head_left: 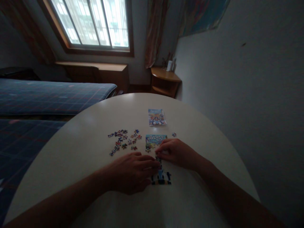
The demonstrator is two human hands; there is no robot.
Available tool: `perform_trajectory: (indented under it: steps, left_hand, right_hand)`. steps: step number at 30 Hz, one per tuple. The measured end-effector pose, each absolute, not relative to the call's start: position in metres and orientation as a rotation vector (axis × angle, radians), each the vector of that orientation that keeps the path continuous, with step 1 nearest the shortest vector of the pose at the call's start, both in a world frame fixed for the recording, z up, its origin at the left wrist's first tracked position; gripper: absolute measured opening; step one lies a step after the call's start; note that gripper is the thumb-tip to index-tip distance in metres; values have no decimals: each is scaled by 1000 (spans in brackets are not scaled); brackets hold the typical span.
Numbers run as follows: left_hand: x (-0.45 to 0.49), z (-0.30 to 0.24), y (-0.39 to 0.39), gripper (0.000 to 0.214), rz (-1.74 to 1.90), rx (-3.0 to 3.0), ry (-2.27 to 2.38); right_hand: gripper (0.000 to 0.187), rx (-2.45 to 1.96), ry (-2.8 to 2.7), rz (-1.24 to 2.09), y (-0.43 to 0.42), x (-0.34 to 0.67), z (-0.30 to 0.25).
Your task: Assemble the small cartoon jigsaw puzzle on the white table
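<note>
A partly assembled jigsaw puzzle [155,141] lies on a round white table [95,126], its top strip and bottom strip [161,178] showing. My left hand [133,172] rests flat on the table at the puzzle's left edge, fingers stretched toward the middle. My right hand [174,152] lies over the puzzle's centre with fingers curled and pinched together at a piece I cannot make out. Both hands meet over the puzzle and hide its middle. Several loose puzzle pieces [123,141] are scattered to the left.
A small reference picture [156,117] lies farther back on the table, and a single loose piece [174,134] sits right of the puzzle. Beyond the table are a blue plaid bed [47,95], a wooden corner shelf [165,80], a window and a wall close on the right.
</note>
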State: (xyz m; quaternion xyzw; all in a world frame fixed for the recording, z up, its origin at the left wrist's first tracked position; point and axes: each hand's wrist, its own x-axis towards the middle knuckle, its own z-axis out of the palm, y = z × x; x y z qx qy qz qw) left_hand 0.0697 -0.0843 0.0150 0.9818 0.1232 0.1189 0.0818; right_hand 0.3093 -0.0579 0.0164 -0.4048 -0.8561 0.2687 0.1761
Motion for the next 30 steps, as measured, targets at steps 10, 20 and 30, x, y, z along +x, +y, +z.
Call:
perform_trajectory:
  steps: [10,20,30]
  left_hand:
    - [71,15,-84,28,321,2916,392]
    - [66,14,-84,54,278,2872,426]
    - [49,20,-65,29,398,2846,744]
  right_hand:
    - [19,-1478,-2210,430,-34,355,25]
    - [22,-1745,-2031,287,-16,390,17]
    - [23,-1645,-2127,427,-16,379,10]
